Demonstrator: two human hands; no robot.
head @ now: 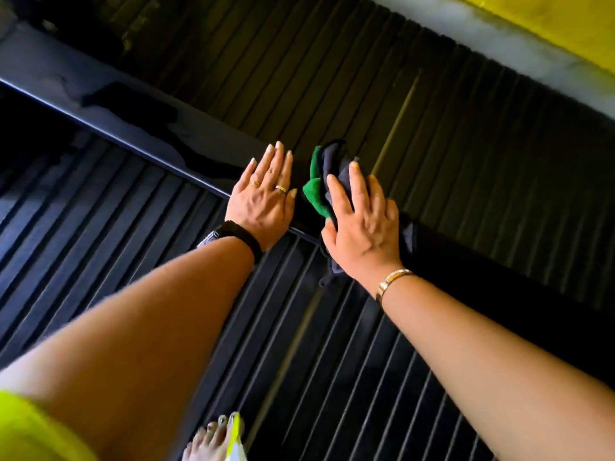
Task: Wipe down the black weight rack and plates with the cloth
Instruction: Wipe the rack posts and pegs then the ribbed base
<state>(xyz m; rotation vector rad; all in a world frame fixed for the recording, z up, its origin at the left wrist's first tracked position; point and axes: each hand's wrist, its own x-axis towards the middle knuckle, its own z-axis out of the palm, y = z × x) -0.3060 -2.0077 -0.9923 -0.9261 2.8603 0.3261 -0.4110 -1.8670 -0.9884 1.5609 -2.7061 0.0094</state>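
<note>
A black metal rack beam (109,101) runs diagonally from the upper left to the lower right. Rows of thin black weight plates (332,78) stand on edge above it, and more plates (100,211) stand below it. My left hand (266,197) lies flat on the beam with straight fingers. Just to its right, my right hand (361,224) presses a bunched green and dark grey cloth (321,184) onto the beam with fingers spread. Part of the cloth hangs below my right wrist.
A yellow wall (549,24) with a pale strip (499,44) under it lies at the upper right. My sandalled foot (216,437) shows at the bottom centre, with a yellow-green garment (30,430) at the bottom left.
</note>
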